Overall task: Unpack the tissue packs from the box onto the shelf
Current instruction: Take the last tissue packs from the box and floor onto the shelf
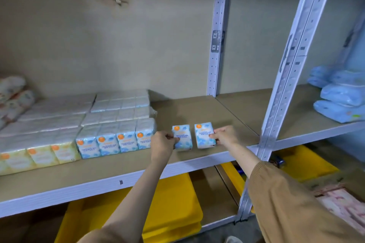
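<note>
Two small blue-and-white tissue packs stand upright on the brown shelf board [197, 108]. My left hand [163, 144] grips the left tissue pack [182, 139] by its left edge. My right hand [224, 135] grips the right tissue pack [204, 134] by its right edge. A narrow gap separates the two packs. Just to their left stands a row of the same blue tissue packs [114, 140], with more stacked behind. The box is only partly seen at the lower right [339, 203], holding pink-patterned packs.
Yellow tissue packs [37, 156] fill the shelf's left end, with patterned bundles [11, 96] behind. A white metal upright [284, 77] divides the shelf bays. Blue wrapped bundles [339, 96] lie on the right bay. Yellow bins [173, 211] sit below the shelf.
</note>
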Demonstrator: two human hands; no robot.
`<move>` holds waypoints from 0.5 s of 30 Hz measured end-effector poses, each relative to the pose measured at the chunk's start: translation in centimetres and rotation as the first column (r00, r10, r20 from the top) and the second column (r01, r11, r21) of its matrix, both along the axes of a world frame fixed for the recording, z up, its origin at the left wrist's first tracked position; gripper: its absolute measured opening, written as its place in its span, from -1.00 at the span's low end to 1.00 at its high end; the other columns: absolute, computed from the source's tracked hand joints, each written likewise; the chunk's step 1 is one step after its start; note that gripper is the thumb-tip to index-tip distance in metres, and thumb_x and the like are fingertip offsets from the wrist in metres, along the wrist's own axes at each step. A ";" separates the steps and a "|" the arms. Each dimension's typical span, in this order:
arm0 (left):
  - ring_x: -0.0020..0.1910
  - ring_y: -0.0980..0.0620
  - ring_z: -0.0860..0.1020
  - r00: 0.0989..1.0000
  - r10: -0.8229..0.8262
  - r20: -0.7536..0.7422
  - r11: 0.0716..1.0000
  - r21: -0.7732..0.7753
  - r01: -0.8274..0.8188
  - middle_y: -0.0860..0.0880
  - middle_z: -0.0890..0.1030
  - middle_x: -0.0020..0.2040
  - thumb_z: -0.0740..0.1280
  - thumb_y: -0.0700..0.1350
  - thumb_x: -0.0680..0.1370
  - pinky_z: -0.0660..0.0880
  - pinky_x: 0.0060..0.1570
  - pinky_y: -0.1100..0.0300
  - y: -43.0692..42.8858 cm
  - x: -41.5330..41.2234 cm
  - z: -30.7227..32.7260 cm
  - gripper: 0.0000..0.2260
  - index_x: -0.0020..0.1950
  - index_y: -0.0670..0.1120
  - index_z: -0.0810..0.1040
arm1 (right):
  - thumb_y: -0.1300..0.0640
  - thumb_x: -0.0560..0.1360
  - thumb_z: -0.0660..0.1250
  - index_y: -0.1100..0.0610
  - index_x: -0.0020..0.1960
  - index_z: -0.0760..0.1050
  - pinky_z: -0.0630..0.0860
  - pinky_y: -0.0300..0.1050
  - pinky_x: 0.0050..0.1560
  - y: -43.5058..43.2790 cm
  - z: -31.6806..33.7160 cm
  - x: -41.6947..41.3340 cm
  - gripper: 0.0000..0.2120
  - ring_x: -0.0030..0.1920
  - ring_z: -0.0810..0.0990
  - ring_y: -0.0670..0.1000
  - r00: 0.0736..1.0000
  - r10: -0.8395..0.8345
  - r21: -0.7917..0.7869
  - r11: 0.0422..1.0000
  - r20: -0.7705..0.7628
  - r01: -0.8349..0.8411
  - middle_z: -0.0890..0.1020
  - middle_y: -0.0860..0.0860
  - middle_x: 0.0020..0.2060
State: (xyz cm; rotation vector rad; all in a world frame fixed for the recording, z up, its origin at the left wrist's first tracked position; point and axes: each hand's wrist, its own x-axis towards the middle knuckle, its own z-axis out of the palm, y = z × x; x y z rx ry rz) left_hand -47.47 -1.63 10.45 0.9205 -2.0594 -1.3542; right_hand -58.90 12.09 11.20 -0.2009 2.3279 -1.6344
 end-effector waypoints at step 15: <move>0.34 -0.07 0.38 0.823 -0.246 0.512 0.666 -0.528 0.527 -0.10 0.40 0.37 0.26 -0.14 0.56 0.32 0.27 0.14 -1.6 -1.2 -1.3 -0.61 0.39 -0.14 0.37 | 0.19 0.45 0.38 0.19 0.31 0.45 0.35 -0.16 0.26 -2.0 -0.9 -0.6 -0.57 0.29 0.43 0.06 0.714 0.640 0.708 0.643 -0.285 -0.293 0.47 0.08 0.29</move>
